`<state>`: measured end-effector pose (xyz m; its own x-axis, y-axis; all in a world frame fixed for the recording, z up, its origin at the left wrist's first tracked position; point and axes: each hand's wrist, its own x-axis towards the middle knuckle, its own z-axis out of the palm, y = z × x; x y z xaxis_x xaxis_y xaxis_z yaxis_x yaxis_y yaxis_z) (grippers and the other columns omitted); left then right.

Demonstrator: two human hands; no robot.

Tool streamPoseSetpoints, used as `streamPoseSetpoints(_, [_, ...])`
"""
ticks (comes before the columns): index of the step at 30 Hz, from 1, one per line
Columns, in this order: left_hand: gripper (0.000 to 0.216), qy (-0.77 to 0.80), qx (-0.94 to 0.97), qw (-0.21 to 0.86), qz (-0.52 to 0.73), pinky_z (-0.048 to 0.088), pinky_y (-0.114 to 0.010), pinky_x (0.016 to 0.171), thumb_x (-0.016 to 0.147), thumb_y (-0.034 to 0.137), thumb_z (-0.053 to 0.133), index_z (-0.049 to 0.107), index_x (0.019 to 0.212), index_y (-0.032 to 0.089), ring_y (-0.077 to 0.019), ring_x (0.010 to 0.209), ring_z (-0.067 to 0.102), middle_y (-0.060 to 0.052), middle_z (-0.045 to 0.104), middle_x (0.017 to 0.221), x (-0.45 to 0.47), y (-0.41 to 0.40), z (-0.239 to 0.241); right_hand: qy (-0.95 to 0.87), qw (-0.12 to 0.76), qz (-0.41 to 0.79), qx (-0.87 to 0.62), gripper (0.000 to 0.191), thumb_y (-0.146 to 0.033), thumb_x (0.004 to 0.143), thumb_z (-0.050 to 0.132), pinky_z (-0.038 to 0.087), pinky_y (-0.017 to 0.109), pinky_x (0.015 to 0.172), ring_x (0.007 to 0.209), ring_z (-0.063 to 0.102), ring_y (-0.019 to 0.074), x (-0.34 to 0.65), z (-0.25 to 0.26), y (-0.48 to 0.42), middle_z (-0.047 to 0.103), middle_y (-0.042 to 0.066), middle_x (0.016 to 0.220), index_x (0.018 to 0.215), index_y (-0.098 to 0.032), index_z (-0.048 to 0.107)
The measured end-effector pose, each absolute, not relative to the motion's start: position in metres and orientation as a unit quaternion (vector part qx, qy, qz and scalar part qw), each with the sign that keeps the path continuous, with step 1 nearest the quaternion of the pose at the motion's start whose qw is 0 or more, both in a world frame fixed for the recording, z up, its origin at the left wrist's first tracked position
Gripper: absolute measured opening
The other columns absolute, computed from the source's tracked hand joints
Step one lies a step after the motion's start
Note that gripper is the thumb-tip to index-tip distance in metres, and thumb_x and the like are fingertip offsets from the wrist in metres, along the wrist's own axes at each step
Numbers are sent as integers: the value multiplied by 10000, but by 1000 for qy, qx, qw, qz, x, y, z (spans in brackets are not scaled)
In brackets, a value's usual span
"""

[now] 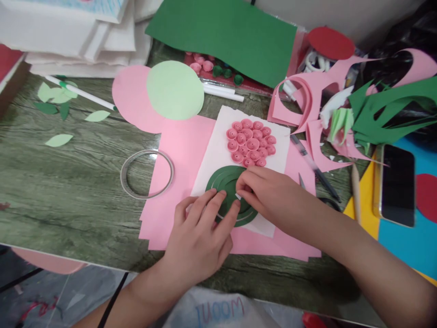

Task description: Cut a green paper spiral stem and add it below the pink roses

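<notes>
Spiral (223,180) is lying at 6 o'clock of the rosettes (251,142), left hand (198,241) pressing it flat, grip open, right hand (269,196) grip pinching its coil; light, even pressure is suiting thin paper.

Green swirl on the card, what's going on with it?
A person has both hands on a green paper spiral. The left hand presses its fingers flat on it, and the right hand pinches its upper edge. The spiral lies on a white card, just below a bunch of pink rolled roses. The card sits on pink paper on the table, with a tape ring to the left and a phone to the right.
</notes>
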<state>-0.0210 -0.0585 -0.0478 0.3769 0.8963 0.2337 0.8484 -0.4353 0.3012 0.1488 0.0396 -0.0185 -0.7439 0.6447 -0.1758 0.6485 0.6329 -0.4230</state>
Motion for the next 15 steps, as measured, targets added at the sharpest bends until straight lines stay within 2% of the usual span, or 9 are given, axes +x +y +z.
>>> streamPoseSetpoints(15, [394,541,822,57,172,330,-470,881,832,272,509,576,1214,198,-279,1102,526,-129,612,1168,-16,-57,-46,912,10,-197,361,195,-143,885,421,416,308,638,753,539,192,149,-20,36,580,45,772,790,-201,582])
